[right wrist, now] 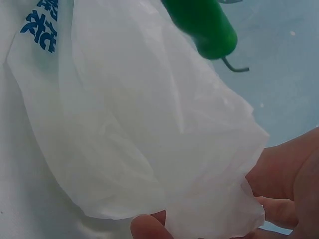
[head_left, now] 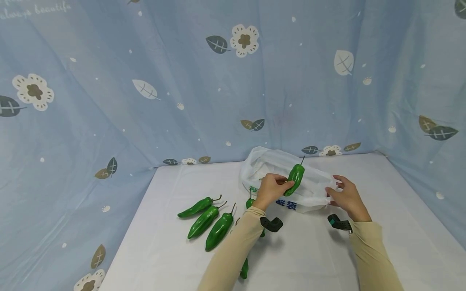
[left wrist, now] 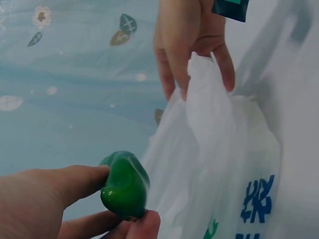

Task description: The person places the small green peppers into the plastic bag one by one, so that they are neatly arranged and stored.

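Note:
A green pepper (head_left: 296,176) with a thin stem is pinched in my left hand (head_left: 271,189), held over the white plastic bag (head_left: 309,178). In the left wrist view, thumb and fingers grip the pepper (left wrist: 124,186) by its lower end. My right hand (head_left: 347,198) pinches the bag's right edge. The right wrist view has the bag (right wrist: 124,124) spread out, with the right hand (right wrist: 286,184) at its rim and the pepper (right wrist: 204,30) above. Blue and green print marks the bag's front.
Several green peppers lie on the white table (head_left: 156,250) left of the bag, among them one pepper (head_left: 219,231) beside my left forearm. My left sleeve partly covers others. A blue patterned curtain (head_left: 189,81) hangs behind the table.

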Available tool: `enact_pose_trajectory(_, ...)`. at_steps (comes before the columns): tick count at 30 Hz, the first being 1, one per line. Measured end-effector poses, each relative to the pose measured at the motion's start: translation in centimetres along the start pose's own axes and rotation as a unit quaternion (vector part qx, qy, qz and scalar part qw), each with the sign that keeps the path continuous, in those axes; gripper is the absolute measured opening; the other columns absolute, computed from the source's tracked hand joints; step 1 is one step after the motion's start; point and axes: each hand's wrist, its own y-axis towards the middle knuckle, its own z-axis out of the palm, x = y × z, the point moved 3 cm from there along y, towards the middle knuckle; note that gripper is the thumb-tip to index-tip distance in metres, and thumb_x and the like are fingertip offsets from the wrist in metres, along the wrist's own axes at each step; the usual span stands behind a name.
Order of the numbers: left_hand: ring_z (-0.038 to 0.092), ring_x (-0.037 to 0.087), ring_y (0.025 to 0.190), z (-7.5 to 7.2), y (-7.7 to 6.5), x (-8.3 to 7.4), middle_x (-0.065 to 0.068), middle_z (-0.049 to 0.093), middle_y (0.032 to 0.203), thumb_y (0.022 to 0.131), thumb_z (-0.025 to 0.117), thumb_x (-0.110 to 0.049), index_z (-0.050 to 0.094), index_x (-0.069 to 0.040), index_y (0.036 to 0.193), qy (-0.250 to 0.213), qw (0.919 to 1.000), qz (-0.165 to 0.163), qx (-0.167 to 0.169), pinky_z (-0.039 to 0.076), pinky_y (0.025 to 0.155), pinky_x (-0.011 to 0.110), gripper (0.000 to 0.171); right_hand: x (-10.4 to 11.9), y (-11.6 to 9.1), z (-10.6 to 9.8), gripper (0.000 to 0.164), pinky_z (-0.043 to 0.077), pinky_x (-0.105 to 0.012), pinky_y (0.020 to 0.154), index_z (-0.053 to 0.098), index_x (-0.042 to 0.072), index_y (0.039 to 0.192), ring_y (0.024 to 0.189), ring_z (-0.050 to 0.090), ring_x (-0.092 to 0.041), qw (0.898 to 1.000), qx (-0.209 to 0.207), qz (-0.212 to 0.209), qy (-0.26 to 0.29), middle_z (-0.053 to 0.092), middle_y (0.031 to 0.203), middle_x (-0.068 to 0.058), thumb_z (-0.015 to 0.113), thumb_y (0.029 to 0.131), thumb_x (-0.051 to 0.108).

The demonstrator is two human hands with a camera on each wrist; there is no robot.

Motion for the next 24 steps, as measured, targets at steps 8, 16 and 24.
enact_pose_trajectory(8, 0.072, 0.009, 0.085, 1.3, 0.3, -0.1, 0.008, 0.08, 0.101, 0.095, 0.076, -0.029, 0.08, -0.005, 0.11, 0.027, 0.9996, 0.009, -0.005, 0.056, 0.07, 0.018, 0.029, -0.1, 0.1, 0.1, 0.072, 0.065, -0.037, 0.075, 0.015, -0.008, 0.161, 0.119, 0.061, -0.052, 1.0, 0.002, -0.002, -0.005, 0.029, 0.154, -0.045, 0.054, 0.106, 0.016)
enact_pose_trajectory(16, 0.069, 0.007, 0.085, 2.4, -0.1, 0.3, 0.006, 0.079, 0.102, 0.095, 0.076, -0.03, 0.08, -0.006, 0.112, 0.047, 0.9988, 0.006, 0.013, 0.053, 0.071, 0.017, 0.03, -0.3, 0.1, 0.0, 0.072, 0.065, -0.033, 0.073, 0.015, -0.009, 0.161, 0.116, 0.064, -0.049, 1.0, 0.003, 0.0, -0.008, 0.027, 0.154, -0.046, 0.054, 0.105, 0.015)
enact_pose_trajectory(24, 0.07, 0.007, 0.085, 2.8, -0.1, 0.5, 0.007, 0.08, 0.102, 0.096, 0.076, -0.029, 0.08, -0.006, 0.112, 0.065, 0.9974, 0.022, 0.025, 0.053, 0.071, 0.016, 0.029, -0.4, 0.3, 0.1, 0.072, 0.065, -0.032, 0.073, 0.015, -0.008, 0.161, 0.115, 0.065, -0.047, 1.0, 0.0, -0.004, -0.008, 0.028, 0.154, -0.046, 0.055, 0.105, 0.016)
